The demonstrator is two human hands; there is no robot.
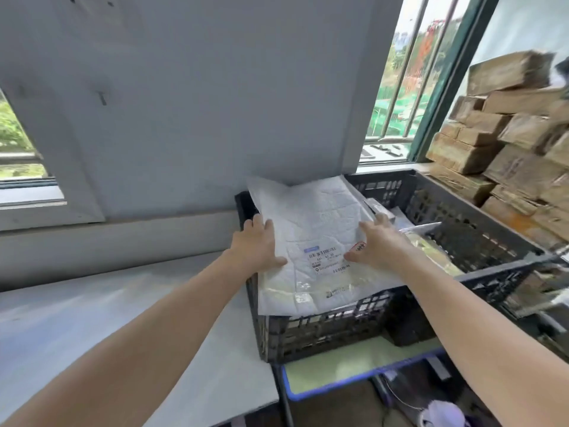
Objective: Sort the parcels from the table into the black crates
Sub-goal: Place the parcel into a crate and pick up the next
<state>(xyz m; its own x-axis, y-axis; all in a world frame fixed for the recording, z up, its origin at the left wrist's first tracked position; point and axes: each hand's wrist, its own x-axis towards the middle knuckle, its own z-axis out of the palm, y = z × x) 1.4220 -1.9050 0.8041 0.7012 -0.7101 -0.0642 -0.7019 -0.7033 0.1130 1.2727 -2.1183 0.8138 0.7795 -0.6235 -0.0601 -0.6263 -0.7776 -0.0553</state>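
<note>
Head view: left hand (258, 245), right hand (380, 246) apart, flat on parcel (320, 214), likely seating it in crate (323, 332).

White parcel (320, 217) with a quilted bubble pattern, white label (326, 260) with a blue strip. Black crate (480, 229), slotted grid all over. Pale grey worktop (92, 303), brown boxes (517, 143), and the little table (338, 369) is green with blue edging.
</note>
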